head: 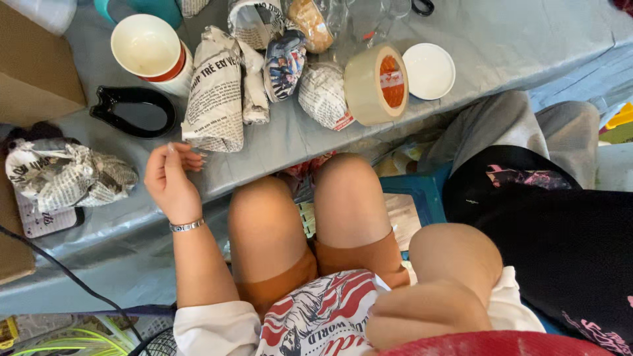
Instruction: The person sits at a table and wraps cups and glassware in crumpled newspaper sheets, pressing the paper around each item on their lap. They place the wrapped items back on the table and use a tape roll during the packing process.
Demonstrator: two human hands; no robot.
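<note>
My left hand [171,179] hovers at the near edge of the grey-covered table [290,142], fingers loosely curled and holding nothing. A silver bracelet [187,226] circles its wrist. Just beyond the fingertips lies a tall newspaper-wrapped bundle [214,92]. Left of the hand sits a crumpled newspaper wad [66,173]. My right arm is bent, its elbow [455,254] above my lap, and the right hand is hidden from view. My bare knees [310,204] press against the table edge.
More newspaper-wrapped bundles [323,95], a roll of tan packing tape [376,84], a small white dish [429,70], a white cup with a red band [148,51] and a black holder [135,111] lie on the table. A cardboard box [33,72] stands left. Another person in grey and black clothes [541,198] sits right.
</note>
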